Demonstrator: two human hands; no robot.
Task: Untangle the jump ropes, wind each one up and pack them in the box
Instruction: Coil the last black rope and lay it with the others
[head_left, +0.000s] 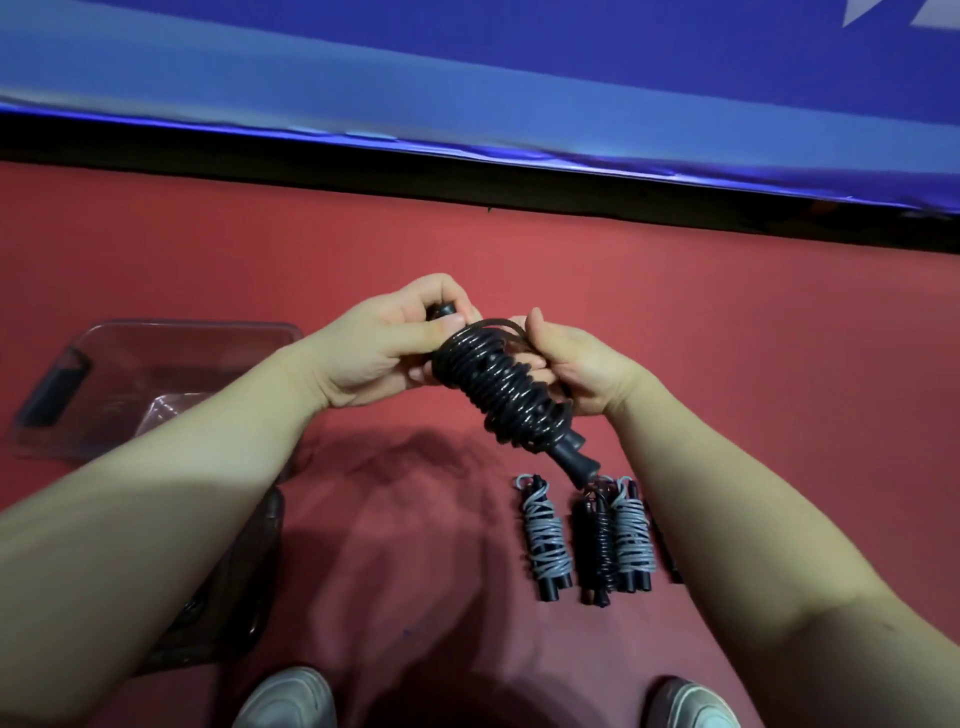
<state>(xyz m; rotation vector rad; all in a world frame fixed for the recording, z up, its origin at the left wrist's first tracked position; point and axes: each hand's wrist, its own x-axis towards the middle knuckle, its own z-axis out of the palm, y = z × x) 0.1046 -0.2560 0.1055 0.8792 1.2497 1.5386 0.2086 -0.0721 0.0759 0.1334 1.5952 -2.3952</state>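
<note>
Holding the black jump rope (504, 384) in the air, above the red floor (363, 249), with both hands. Gripping with the left hand (374, 358), fingers curled round the handle end just above the coils, thumb pressed on the topmost turns. Gripping with the right hand (576, 364), fingers closed round the last loose loop of cord, right beside the coils. Almost wound, judging by the short cord outside the coils; probably only the locking of the end left to do. Keep the left thumb firm on the top turns, to stop any sliding. Pull the loose loop tight with the right fingers, then tuck it under a near turn, not over the smooth handle below. Do not relax the left fingers before catching the end. Then lay it by the three wound ropes (597, 540), below the right fingers, or into the clear box (171, 358), well left of the left fingers.
</note>
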